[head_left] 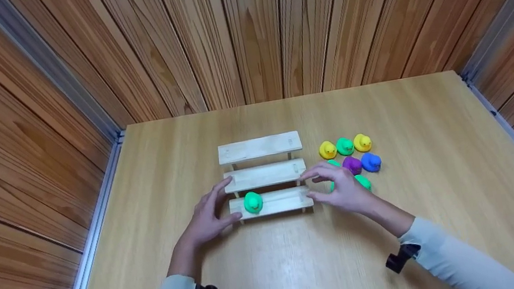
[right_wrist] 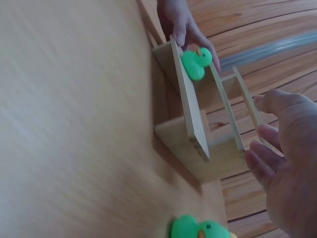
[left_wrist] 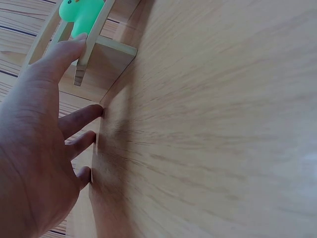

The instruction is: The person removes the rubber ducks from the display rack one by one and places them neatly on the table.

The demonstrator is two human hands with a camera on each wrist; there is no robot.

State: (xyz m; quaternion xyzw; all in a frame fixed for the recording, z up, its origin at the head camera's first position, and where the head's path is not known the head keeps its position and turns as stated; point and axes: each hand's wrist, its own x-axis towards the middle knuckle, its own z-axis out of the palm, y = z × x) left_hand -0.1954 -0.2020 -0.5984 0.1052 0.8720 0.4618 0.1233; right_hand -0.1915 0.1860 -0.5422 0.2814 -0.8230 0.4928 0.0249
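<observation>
A pale wooden three-tier stand [head_left: 265, 176] stands on the table, its planks stepped one behind another. On the left part of the lowest plank sits a green rubber duck [head_left: 253, 202]. My left hand [head_left: 208, 215] is at the stand's left end; its thumb touches the lowest plank near the duck and its fingers spread along the side. At the opposite end, my right hand [head_left: 342, 188] is spread beside the planks, holding nothing. In the right wrist view, the right hand [right_wrist: 292, 153] is near the upper planks; fingertip contact is unclear.
Right of the stand, several rubber ducks are grouped: yellow [head_left: 362, 142], green [head_left: 345, 146], purple [head_left: 352, 165] and blue [head_left: 371, 162]. The right hand partly covers some green ones. Wood-panelled walls [head_left: 250, 33] border the table [head_left: 275, 269] at the back and sides.
</observation>
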